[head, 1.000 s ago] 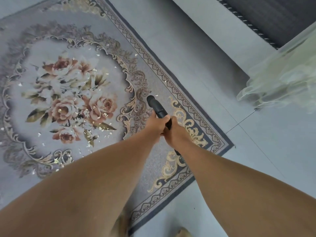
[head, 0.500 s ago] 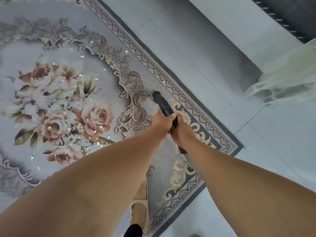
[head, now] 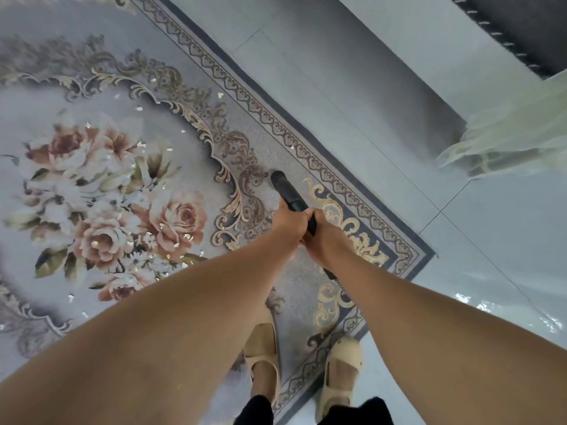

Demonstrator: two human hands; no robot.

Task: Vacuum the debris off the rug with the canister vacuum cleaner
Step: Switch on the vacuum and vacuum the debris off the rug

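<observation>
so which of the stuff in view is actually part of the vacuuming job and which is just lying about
Part of the job: rug; pale debris flecks scattered on it; black vacuum tube; left hand and right hand, both gripping the tube.

Just there: sheer curtain; tiled floor; beige sandals.

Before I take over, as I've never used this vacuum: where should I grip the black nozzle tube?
Grip its rear half, coming from the near end, as the left hand and right hand do now. The black nozzle tube is a straight round bar slanting down toward the rug, so wrapping it from behind leaves the open tip free.
</observation>
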